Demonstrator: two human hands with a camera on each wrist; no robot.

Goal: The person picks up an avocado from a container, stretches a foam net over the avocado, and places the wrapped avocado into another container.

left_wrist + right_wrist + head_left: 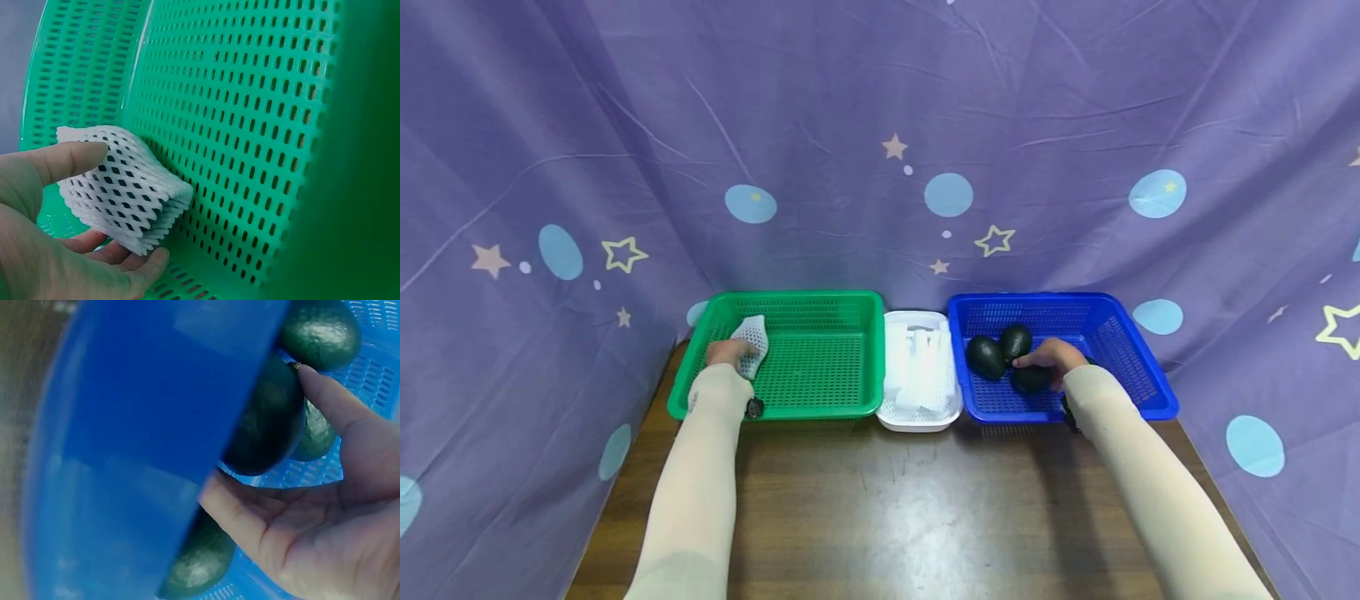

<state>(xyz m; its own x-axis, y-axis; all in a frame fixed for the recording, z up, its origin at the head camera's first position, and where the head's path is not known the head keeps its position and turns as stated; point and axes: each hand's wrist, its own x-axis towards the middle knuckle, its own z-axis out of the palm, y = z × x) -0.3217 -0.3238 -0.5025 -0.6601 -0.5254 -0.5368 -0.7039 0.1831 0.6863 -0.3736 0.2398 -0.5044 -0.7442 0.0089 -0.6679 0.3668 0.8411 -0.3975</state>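
My left hand point(728, 352) is at the left side of the green basket point(812, 375). It holds an avocado in a white foam net point(119, 181), thumb on the upper side and fingers beneath; dark skin shows through the mesh. In the blue basket point(1123, 350), my right hand point(1055, 357) grips a bare avocado point(265, 422), thumb at its stem end. The basket wall hides part of the fingers in the right wrist view. Two more dark avocados point(985, 357) lie left of that hand, and another avocado point(203, 562) is on its other side.
Between the two baskets stands a small white basket point(919, 426) with several white foam nets point(921, 367). All three stand on a brown wooden table point(895, 508), near a purple curtain point(850, 108) that hangs behind and at both sides.
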